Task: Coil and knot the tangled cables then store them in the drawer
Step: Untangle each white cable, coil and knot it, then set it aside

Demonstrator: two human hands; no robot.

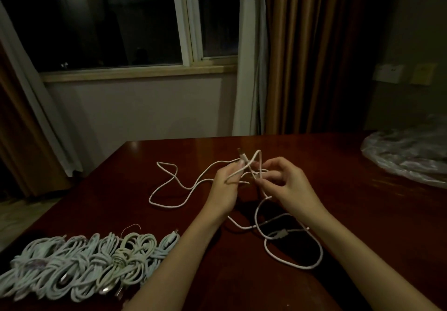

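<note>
Head view: left hand (223, 187) and right hand (287, 182) both pinching white cable (167, 184).

Two bare forearms enter the view from the near edge. No sleeve covers either forearm up to the frame edge. The left hand (223, 184) and right hand (287, 182) are bare, without gloves. The fingernails are short where visible. The rest of the body is out of view.
</note>
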